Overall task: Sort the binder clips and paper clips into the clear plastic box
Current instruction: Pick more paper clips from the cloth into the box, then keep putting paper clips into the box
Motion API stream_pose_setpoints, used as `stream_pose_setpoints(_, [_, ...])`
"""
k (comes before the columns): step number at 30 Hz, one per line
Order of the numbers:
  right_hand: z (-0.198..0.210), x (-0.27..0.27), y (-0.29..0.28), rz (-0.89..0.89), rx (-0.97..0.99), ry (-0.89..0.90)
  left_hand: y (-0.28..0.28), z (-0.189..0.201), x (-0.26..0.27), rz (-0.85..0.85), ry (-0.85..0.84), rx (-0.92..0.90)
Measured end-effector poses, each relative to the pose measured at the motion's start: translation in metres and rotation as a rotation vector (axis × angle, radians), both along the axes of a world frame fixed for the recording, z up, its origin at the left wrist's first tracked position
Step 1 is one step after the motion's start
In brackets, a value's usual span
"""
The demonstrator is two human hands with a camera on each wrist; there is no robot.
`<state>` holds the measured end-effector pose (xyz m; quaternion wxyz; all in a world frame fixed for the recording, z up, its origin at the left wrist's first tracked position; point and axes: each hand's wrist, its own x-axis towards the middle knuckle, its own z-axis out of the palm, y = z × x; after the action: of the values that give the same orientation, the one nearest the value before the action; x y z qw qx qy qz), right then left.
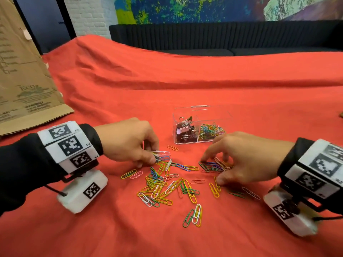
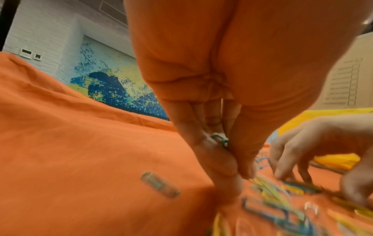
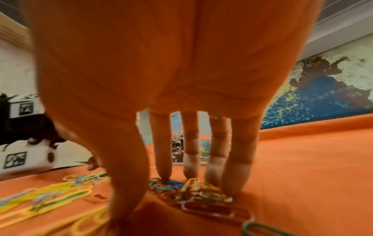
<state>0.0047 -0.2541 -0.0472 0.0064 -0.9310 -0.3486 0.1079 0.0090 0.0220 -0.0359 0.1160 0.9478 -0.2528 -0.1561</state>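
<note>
Right now I have both hands down in the loose paper clips (image 1: 163, 184) on the red cloth (image 1: 204, 80), with the clear plastic box (image 1: 201, 125) standing just beyond them, nearer my right hand (image 1: 246, 158) than my left hand (image 1: 128, 141). Its left compartment holds the binder clips (image 1: 184, 129); its right compartment holds paper clips already sorted.

My left hand's thumb and fingers are pinched together on a small bunch of clips at the far edge of the scatter. My right hand's fingers are spread and reach down, tips planted on a gathered clump (image 1: 213, 166), the thumb down on the near side; I judge it is raking them together, not yet lifting.

What the next move turns on: the box lies ahead of and between the two hands, so each handful has to travel forward and inward to the right compartment. The clump's clips lie crossed at all angles, with no single long axis to grip along.

From the left wrist I see a green clip (image 2: 220, 139) trapped between thumb and fingers, which the head view hides. From the right wrist the four fingertips (image 3: 165, 172) show touching the clump, with the box glimpsed between them
</note>
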Motion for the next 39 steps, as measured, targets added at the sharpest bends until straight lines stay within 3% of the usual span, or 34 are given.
stream_pose_setpoints(9, [0.005, -0.001, 0.003, -0.088, 0.077, 0.043, -0.016, 0.034, 0.018, 0.015, 0.078, -0.242])
stream_pose_setpoints(14, [0.008, 0.001, -0.008, -0.139, 0.185, 0.028, -0.043, 0.052, 0.026, -0.058, 0.01, -0.27])
stream_pose_setpoints(21, [0.009, 0.0, -0.013, -0.154, 0.221, 0.03, -0.1, 0.08, 0.061, -0.061, -0.347, -0.085])
stream_pose_setpoints(33, [0.011, -0.005, -0.019, -0.169, 0.27, 0.024, -0.157, 0.06, 0.088, -0.099, -0.504, 0.397])
stream_pose_setpoints(36, [0.014, -0.006, -0.021, -0.171, 0.286, 0.016, -0.157, 0.06, 0.087, -0.112, -0.477, 0.411])
stream_pose_setpoints(39, [0.026, 0.0, -0.028, -0.199, 0.322, -0.061, -0.145, 0.064, 0.085, -0.122, -0.47, 0.303])
